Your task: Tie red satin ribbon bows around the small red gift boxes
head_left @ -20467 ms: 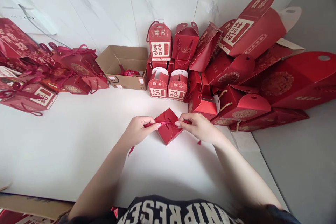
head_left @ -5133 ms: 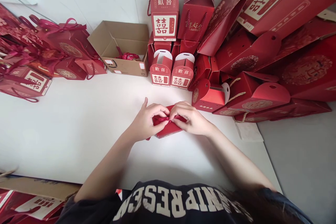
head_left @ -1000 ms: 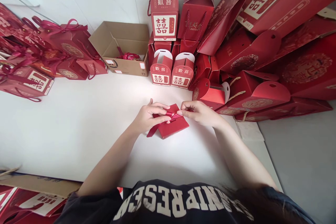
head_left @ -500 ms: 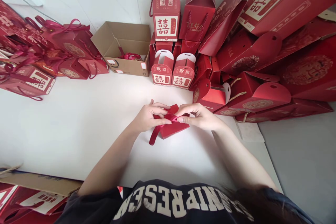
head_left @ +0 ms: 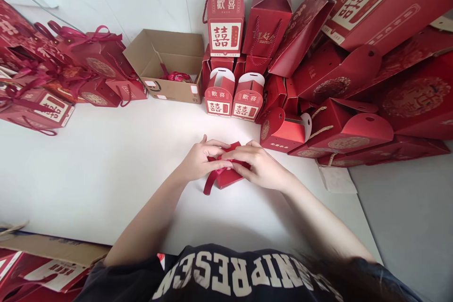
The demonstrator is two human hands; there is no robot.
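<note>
Where the two hands meet at the middle of the frame, a small flat red gift box (head_left: 227, 177) lies on the white table (head_left: 106, 179), tilted so that one corner points toward the lower part of the frame. A red satin ribbon (head_left: 211, 181) crosses its top and one loose tail hangs off its lower left edge onto the table. The left hand (head_left: 198, 160) rests on the box's left side with its fingers curled, pinching the ribbon between thumb and forefinger. The right hand (head_left: 258, 166) covers the box's right side, fingers bent and closed on the ribbon where it meets the left fingertips; the knot itself is hidden under the fingers.

In the upper middle of the frame an open brown cardboard carton (head_left: 166, 63) stands against the wall, flaps up, with a bundle of red ribbon (head_left: 176, 76) lying in its bottom. Just to its right two small red boxes with white arched handles (head_left: 234, 99) stand side by side, and behind them a taller red box with a cord handle and a double-happiness label (head_left: 225, 21). The right side of the frame is heaped with larger red gift boxes (head_left: 354, 80), some open at the top, their insides not visible. At the left edge lie red boxes tied with ribbon bows (head_left: 85, 63).
</note>
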